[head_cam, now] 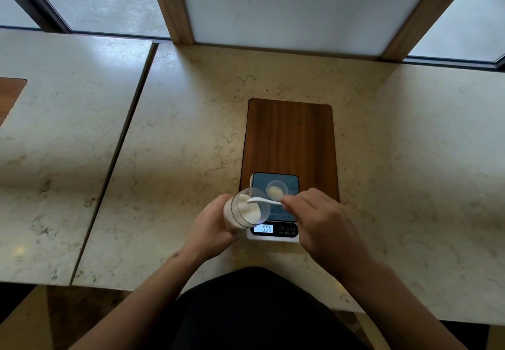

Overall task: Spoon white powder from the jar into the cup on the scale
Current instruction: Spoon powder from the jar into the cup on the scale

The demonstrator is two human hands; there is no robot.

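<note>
My left hand [211, 225] grips a clear jar [247, 209], tilted with its mouth toward the right, white powder banked inside. My right hand [317, 218] pinches the handle of a white spoon [263, 200], whose bowl reaches into the jar's mouth above the powder. Just behind the spoon a small clear cup [276, 190] with a little white powder stands on the dark platform of a digital scale [287, 183]. The scale's lit display [263, 228] shows digits, partly hidden behind the jar.
The scale sits at the near end of a dark wooden inlay [289, 136] in the marble counter [177, 145]. A seam [120, 147] splits the counter at left. A wood-framed white panel [287, 5] rises at the counter's back edge. My dark clothing fills the bottom centre.
</note>
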